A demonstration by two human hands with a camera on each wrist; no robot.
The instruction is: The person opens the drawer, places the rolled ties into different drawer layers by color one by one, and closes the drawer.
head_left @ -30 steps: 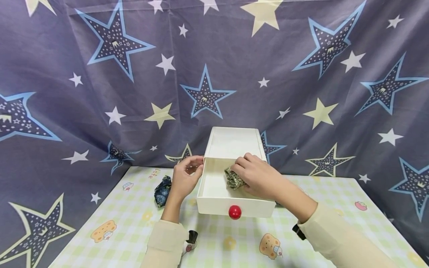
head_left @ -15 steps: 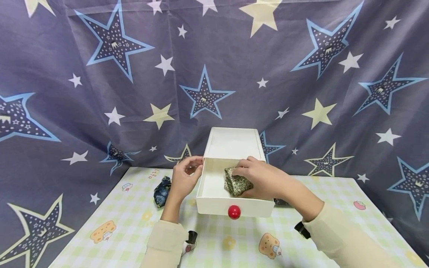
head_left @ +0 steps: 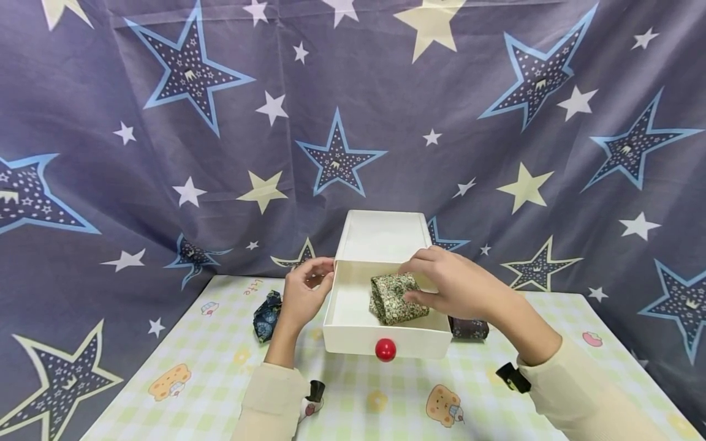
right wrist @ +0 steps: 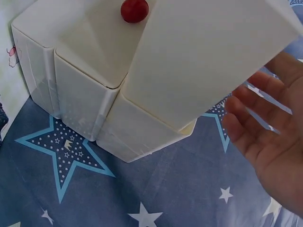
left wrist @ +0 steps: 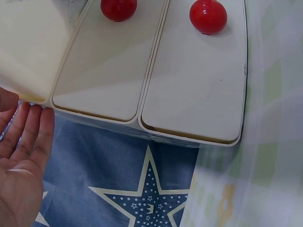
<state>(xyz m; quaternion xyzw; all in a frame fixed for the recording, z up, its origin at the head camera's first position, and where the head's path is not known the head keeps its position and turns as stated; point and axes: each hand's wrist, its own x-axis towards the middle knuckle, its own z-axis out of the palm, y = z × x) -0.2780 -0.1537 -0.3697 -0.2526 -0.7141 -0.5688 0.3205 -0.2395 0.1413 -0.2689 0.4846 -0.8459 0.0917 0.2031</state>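
Note:
A white drawer point(head_left: 353, 340) with a red knob point(head_left: 385, 350) stands pulled out of a white cabinet point(head_left: 383, 236). A green patterned cloth roll point(head_left: 394, 298) lies inside it. My right hand point(head_left: 455, 285) hovers just right of the roll with relaxed fingers and holds nothing; the right wrist view shows this hand point(right wrist: 270, 137) with straight fingers beside the cabinet point(right wrist: 85, 94). My left hand point(head_left: 306, 291) rests against the drawer's left back corner, and in the left wrist view its fingers point(left wrist: 28, 137) lie straight against the cabinet.
A dark blue crumpled cloth point(head_left: 267, 314) lies on the checked tablecloth point(head_left: 193, 380) left of the drawer. A dark cloth roll point(head_left: 470, 327) lies right of it. A star-patterned curtain point(head_left: 165, 153) hangs close behind. The lower drawer fronts carry red knobs point(left wrist: 208, 16).
My right hand has let go of the green roll and drawn up and to the right. The roll now lies in the drawer. The dark roll on the right has come into view.

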